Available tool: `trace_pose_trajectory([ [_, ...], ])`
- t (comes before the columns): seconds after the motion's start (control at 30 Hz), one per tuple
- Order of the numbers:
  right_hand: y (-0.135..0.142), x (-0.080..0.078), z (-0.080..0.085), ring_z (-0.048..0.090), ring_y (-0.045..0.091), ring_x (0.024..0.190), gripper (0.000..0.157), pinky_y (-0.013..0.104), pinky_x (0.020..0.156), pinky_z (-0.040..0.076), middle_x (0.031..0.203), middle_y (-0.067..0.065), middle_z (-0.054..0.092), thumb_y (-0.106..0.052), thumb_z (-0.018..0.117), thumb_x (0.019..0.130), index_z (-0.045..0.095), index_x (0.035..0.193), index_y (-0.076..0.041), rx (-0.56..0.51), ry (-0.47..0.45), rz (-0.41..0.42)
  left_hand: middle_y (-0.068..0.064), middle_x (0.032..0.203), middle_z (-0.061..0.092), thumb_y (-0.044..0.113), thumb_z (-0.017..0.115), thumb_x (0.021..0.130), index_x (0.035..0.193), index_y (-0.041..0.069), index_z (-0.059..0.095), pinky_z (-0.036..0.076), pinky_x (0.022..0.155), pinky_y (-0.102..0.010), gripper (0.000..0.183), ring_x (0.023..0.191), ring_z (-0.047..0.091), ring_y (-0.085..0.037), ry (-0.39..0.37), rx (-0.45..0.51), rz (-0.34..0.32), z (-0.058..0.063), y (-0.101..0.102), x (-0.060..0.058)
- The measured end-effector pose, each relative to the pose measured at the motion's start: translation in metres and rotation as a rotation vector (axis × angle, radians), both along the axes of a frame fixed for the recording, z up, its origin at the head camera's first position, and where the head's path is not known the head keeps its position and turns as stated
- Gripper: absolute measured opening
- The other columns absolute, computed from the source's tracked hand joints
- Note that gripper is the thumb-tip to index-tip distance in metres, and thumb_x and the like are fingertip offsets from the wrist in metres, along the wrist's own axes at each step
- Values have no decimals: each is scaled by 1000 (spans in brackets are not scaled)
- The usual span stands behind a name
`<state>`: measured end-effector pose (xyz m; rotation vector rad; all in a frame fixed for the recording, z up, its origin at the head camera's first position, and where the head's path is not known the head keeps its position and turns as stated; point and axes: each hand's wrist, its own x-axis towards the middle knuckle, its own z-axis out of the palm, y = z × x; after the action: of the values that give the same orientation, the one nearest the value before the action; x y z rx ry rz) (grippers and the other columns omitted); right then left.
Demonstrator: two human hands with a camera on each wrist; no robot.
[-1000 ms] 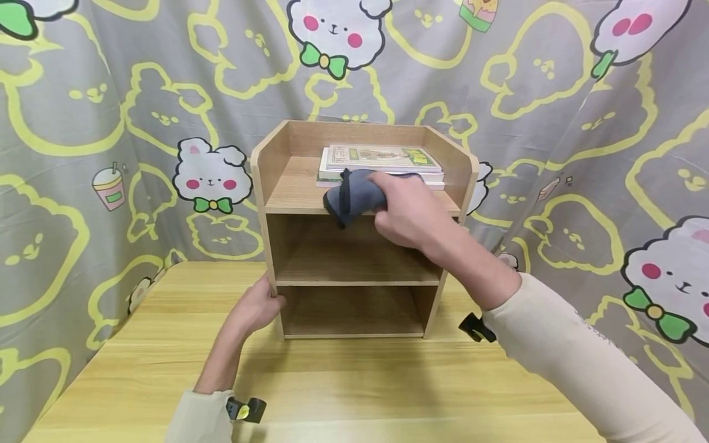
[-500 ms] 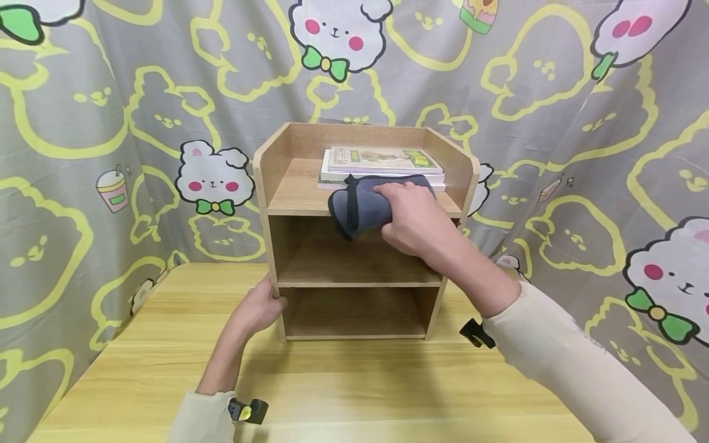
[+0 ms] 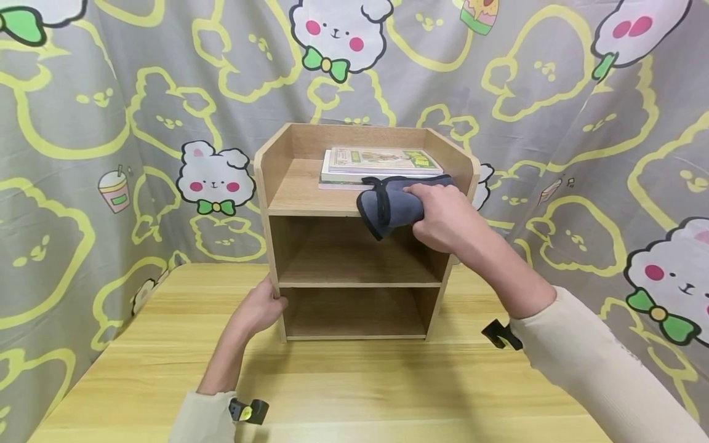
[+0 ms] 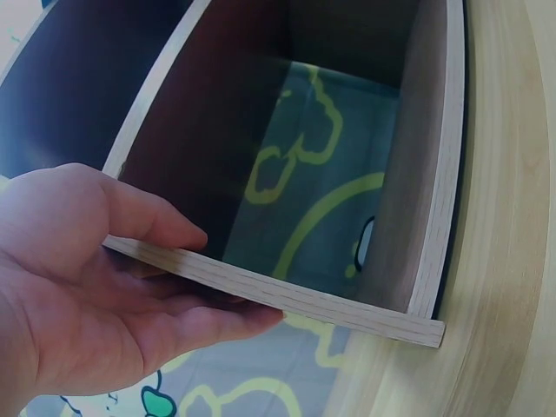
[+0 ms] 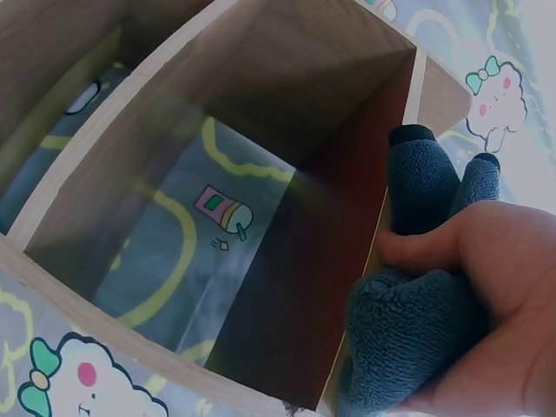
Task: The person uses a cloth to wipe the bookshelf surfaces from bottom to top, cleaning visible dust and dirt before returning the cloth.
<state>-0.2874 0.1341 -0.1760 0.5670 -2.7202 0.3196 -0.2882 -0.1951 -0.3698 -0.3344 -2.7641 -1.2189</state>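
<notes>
In the head view, a wooden shelf unit (image 3: 360, 271) stands on a wood-grain table (image 3: 343, 387), in front of a grey patterned curtain (image 3: 232, 92). The right hand (image 3: 445, 212) grips a dark blue-grey cloth (image 3: 401, 203) with black edging at the front of the unit's top board, right of its middle. The cloth reaches leftward from under the hand, its near end hanging over the front edge across the opening below. Just behind the cloth lies a small stack of books (image 3: 382, 163), its front right part hidden by cloth and hand. Lower down, well apart from the cloth, the left hand (image 3: 260, 307) holds the unit's left side panel, close to the level of the board between the two compartments.

In the left wrist view, the left hand's thumb bends over the panel's front edge to its inner face, while the other fingers lie along the outer face, so the panel sits between them. The curtain shows through the back of the compartment.

In the right wrist view, the cloth is bunched in the right hand, the thumb pressing into it between two bulging folds. It lies against the front edge of the top board; the other fingertips are hidden.
</notes>
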Motion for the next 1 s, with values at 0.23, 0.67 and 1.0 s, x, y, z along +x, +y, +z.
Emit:
trace_pose_trajectory([
  [0.23,0,2,-6,57,40,118,65,53,97,45,134,20,63,1,52,77,57,141,-7,-25,12,-8,-26,148,51,-3,48,87,155,2,32,45,80,-40,70,106,53,-37,-3,6,-4,2,2,0],
  [0.67,-15,0,-17,47,41,133,67,58,110,28,144,17,58,0,55,76,56,143,-4,-77,52,-49,-28,149,49,-2,49,89,158,1,26,45,74,-37,73,103,55,-37,-30,-3,18,1,1,-1],
  [1.0,-38,4,-20,47,40,129,69,64,111,23,142,16,59,-2,59,75,54,145,-5,-87,69,-47,-29,148,50,-1,50,89,158,2,27,44,68,-35,72,97,56,-36,-28,-11,21,3,2,1],
])
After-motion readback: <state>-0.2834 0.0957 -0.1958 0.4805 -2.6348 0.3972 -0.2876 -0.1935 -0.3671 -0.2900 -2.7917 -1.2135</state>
